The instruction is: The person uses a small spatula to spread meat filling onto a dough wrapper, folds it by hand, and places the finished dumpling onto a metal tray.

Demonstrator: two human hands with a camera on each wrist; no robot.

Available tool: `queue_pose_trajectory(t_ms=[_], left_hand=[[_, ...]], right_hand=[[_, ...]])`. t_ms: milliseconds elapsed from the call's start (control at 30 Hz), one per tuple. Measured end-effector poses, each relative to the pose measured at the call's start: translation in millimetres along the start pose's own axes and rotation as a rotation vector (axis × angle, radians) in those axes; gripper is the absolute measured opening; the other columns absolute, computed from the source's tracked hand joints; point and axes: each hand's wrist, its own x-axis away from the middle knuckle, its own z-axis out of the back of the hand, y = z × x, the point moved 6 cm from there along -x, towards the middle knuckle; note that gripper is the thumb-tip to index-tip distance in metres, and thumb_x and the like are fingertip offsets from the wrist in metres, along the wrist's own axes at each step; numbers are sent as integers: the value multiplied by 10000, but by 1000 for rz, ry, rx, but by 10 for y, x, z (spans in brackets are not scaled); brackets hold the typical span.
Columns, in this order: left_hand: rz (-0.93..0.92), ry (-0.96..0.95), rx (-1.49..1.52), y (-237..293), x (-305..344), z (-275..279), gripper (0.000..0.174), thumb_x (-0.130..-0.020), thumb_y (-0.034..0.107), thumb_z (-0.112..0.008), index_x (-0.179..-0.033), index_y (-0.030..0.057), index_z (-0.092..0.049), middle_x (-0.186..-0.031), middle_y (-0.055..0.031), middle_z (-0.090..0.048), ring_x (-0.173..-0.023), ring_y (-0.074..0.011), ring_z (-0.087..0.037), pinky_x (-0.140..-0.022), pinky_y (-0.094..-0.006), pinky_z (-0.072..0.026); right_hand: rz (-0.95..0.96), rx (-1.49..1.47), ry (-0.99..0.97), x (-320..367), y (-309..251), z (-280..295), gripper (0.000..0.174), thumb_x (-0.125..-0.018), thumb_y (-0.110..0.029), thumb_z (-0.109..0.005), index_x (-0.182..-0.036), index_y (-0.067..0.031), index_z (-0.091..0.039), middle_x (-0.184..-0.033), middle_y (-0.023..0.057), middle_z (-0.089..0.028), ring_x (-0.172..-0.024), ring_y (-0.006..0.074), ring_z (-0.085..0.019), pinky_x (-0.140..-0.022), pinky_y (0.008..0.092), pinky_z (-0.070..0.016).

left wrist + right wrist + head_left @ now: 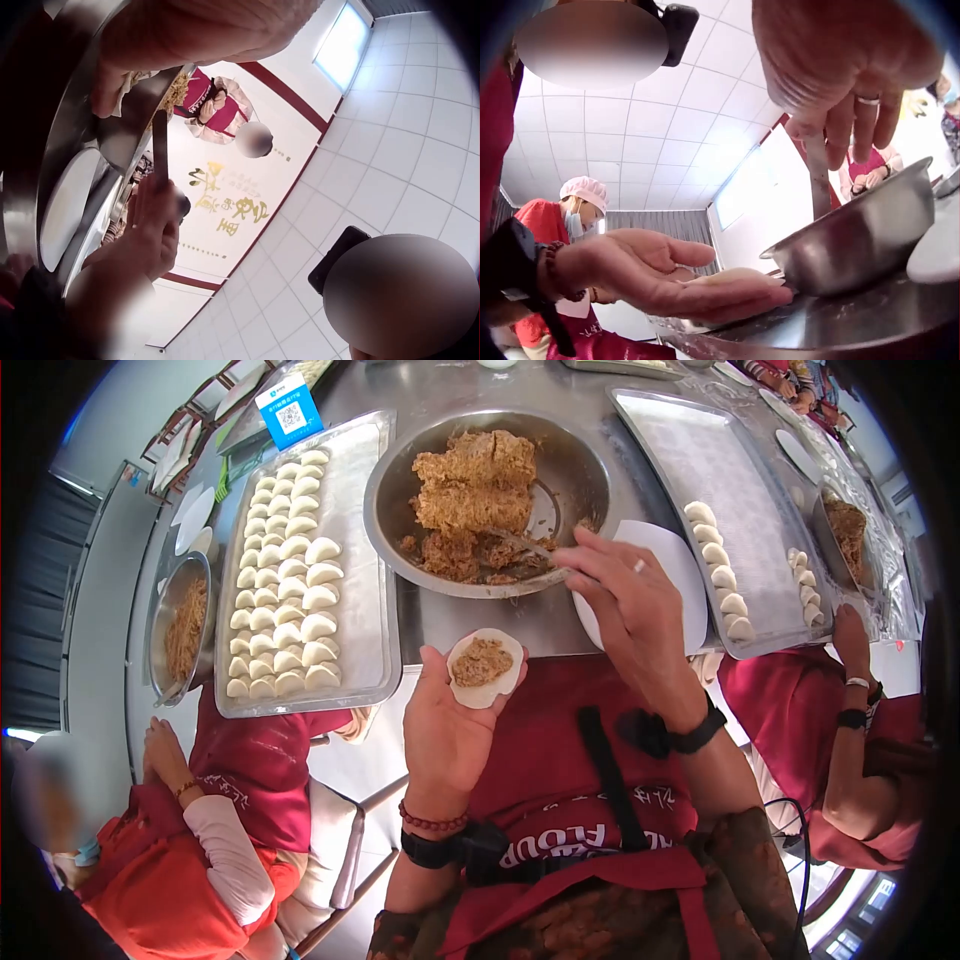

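Note:
My left hand is held palm up with its fingers nearly straight, and a round dumpling wrapper lies across it. A mound of brown filling sits in the middle of the wrapper. Over the near right rim of a large metal bowl, my right hand grips a flat metal spatula. The spatula's far end reaches into the chopped filling in that bowl. From the right wrist, the blade slants down behind the bowl's rim, so its tip is hidden.
On the left stands a tray with rows of folded dumplings. Another tray at the right holds a few more. A white plate lies under my right forearm. People sit close on both sides, with smaller filling bowls nearby.

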Motion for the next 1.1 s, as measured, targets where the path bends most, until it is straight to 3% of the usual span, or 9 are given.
queue_pose_trajectory(t_ms=[67, 200, 300, 400, 600, 767, 867, 967, 1100], left_hand=[[13, 3, 4, -30, -4, -4, 569, -1073, 390, -307, -1305, -118, -413, -1348, -280, -505, -1300, -484, -448, -1129, -577, -372], [28, -25, 9, -74, -17, -34, 564, -1071, 386, -319, -1309, -117, -409, -1349, -279, -504, -1297, -479, -454, -1131, -566, -377], [38, -44, -2, -112, -16, -76, 558, -1071, 382, -322, -1308, -114, -412, -1345, -277, -507, -1292, -476, -460, -1130, -562, -381], [40, -41, -9, -121, 6, -92, 553, -1073, 380, -316, -1310, -111, -413, -1345, -277, -508, -1290, -472, -464, -1127, -557, -388], [52, -47, -3, -159, 14, -37, 548, -1076, 376, -300, -1323, -102, -401, -1358, -278, -498, -1293, -466, -465, -1126, -550, -393], [79, -64, -4, -215, 25, -99, 532, -1078, 367, -298, -1333, -90, -395, -1361, -271, -498, -1296, -462, -464, -1131, -551, -387], [61, -94, -10, -204, 50, -167, 481, -1082, 338, -322, -1285, -82, -439, -1288, -227, -555, -1234, -370, -546, -1088, -509, -446], [69, -81, -19, -231, 35, -160, 519, -1079, 361, -297, -1359, -70, -372, -1378, -256, -490, -1301, -441, -467, -1137, -549, -379], [85, -102, -38, -268, 45, -223, 522, -1080, 361, -291, -1372, -67, -359, -1387, -255, -483, -1304, -438, -465, -1139, -544, -377]], right_hand=[[30, 45, 7, -126, 27, -113, 156, -872, -95, -660, -1017, -72, -710, -985, 130, -722, -998, 308, -666, -859, 395, -500], [118, 71, -51, -304, 86, -316, 148, -877, -114, -633, -997, -76, -710, -935, 133, -717, -906, 336, -658, -812, 410, -501], [53, 144, -170, -396, 83, -374, 146, -867, -99, -618, -977, -69, -709, -921, 138, -714, -864, 348, -650, -809, 418, -500], [69, 109, -45, -353, 12, -209, 140, -859, -79, -611, -960, -60, -705, -927, 140, -714, -846, 353, -648, -813, 420, -498], [95, 266, -166, -168, -27, 86, 137, -843, -62, -612, -958, -51, -686, -946, 135, -719, -990, 365, -664, -840, 440, -495], [83, 194, -176, -96, 96, -181, 98, -831, -63, -621, -922, -37, -645, -928, 128, -714, -1077, 353, -652, -894, 442, -486], [131, 249, -196, -110, 61, -302, 84, -826, -61, -623, -904, -31, -633, -925, 125, -703, -1115, 353, -635, -926, 437, -476], [210, 373, -214, -81, 20, -392, 64, -822, -59, -621, -877, -26, -622, -923, 125, -692, -1154, 351, -614, -965, 428, -457], [238, 417, -286, -51, 44, -409, 125, -847, -88, -619, -942, -9, -636, -998, 134, -685, -1219, 343, -571, -1010, 424, -424]])
